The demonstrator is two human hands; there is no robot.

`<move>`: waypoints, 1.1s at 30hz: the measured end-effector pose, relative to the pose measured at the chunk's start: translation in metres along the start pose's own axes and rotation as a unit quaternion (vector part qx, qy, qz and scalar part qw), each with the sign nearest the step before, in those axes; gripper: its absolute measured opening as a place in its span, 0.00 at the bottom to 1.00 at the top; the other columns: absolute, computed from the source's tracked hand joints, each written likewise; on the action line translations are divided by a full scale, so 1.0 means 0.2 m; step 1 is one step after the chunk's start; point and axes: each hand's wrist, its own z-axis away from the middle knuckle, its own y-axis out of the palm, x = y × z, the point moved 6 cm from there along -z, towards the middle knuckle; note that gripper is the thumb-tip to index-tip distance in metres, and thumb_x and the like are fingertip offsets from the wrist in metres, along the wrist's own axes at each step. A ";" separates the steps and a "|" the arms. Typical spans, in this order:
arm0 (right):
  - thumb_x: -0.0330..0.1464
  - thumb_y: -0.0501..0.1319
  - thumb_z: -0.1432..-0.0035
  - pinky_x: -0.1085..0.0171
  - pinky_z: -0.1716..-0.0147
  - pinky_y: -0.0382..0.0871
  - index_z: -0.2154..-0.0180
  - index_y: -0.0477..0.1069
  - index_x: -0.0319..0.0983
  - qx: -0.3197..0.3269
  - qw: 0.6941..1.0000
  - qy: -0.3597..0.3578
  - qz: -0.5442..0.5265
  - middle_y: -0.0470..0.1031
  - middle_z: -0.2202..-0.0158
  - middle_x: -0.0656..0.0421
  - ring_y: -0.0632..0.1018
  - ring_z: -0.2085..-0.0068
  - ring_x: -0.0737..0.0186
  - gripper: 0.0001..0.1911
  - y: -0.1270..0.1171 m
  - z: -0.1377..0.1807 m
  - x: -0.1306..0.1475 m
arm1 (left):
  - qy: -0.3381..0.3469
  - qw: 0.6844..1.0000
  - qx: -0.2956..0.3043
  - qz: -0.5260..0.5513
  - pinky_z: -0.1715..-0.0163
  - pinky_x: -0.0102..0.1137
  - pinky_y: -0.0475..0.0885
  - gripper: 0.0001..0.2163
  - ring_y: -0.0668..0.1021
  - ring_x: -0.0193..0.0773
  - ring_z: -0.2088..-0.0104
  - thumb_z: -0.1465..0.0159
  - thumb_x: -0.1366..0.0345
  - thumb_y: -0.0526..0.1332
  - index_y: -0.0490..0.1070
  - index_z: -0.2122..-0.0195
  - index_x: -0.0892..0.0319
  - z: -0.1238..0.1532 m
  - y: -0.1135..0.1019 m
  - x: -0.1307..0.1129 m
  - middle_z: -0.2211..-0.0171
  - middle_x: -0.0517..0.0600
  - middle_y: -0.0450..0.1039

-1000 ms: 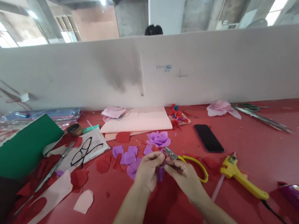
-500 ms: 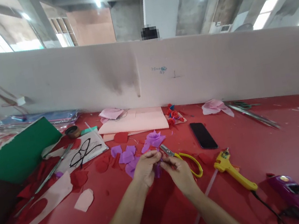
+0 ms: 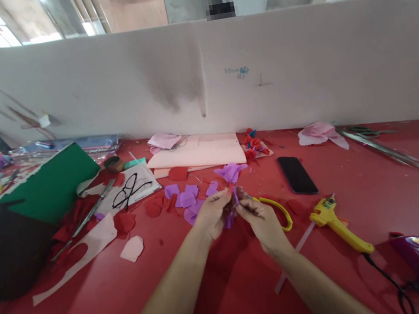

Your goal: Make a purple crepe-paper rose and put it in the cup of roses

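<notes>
While left hand and right hand fingers pinch it between them, the purple petal piece looks soft, light, easily torn; probably best held near its base; yellow scissors just beyond right fingers.

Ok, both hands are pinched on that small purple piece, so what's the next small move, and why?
Probably hold it with the left hand alone and reach the right hand to the yellow glue gun. Both hands pinch the purple piece at their fingertips, so one can likely let go, and the gun lies on the red table just to the right of the right hand.
</notes>
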 end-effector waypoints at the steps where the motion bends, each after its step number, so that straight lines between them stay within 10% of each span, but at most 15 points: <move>1: 0.39 0.62 0.47 0.61 0.61 0.66 0.69 0.76 0.39 0.005 1.000 0.003 -0.008 0.76 0.71 0.58 0.74 0.67 0.59 0.10 0.00 0.00 0.00 | -0.001 1.000 0.005 0.009 0.78 0.24 0.66 0.14 0.71 0.29 0.78 0.51 0.56 0.69 0.74 0.75 0.64 0.00 0.00 0.00 0.78 0.48 0.71; 33: 0.39 0.63 0.48 0.63 0.61 0.65 0.71 0.74 0.39 0.050 0.993 0.044 -0.102 0.74 0.72 0.60 0.71 0.68 0.64 0.09 0.06 0.01 -0.03 | 0.042 0.998 -0.043 -0.036 0.81 0.26 0.66 0.11 0.70 0.28 0.82 0.58 0.65 0.73 0.74 0.77 0.64 0.04 0.00 -0.06 0.80 0.49 0.73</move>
